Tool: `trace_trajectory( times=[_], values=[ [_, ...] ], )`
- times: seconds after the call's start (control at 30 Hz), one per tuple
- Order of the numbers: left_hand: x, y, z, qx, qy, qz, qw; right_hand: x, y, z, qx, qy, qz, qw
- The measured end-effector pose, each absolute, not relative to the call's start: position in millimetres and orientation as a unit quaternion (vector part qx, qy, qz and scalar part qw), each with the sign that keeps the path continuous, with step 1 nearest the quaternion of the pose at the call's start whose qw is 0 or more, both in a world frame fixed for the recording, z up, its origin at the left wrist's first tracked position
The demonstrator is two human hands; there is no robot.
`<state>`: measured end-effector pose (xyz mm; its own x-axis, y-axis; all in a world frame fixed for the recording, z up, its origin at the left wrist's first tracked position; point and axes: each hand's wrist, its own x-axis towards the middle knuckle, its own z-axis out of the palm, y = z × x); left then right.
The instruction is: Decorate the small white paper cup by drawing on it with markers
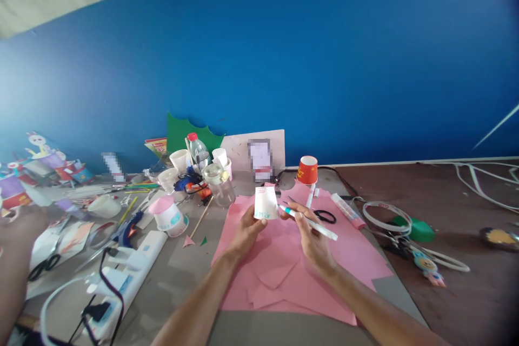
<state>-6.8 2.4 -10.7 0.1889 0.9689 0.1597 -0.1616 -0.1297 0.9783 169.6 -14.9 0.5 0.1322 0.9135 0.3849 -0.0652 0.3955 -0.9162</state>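
My left hand [246, 230] grips a white paper cup [266, 204] by its side, with the wide end facing down. The cup has a red mark near its top and pale blue print along its lower edge. In my right hand [311, 235] is a white marker pen [320, 227] with a teal band. The pen's tip points at the cup's right side; whether it touches, I cannot tell. Beneath both hands lie cut sheets of pink paper [279, 275]. Black-handled scissors [325, 217] rest partly hidden behind my right hand.
A red paper cup [307, 171] stands behind the pink paper, and a glue tube [347, 211] lies at its right. On the left are a pink-topped cup [168, 217], a glass jar [219, 184] and a power strip [130, 281]. Another person's arm [16, 259] reaches in far left.
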Motion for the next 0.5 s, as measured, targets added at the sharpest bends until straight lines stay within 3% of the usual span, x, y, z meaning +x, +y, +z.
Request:
trace_trajectory(
  times=[0.5],
  values=[
    [-7.7, 2.7, -7.3, 0.567, 0.39, 0.494, 0.532, 168.7, -18.6, 3.6, -0.339, -0.637, 0.26, 0.642]
  ],
)
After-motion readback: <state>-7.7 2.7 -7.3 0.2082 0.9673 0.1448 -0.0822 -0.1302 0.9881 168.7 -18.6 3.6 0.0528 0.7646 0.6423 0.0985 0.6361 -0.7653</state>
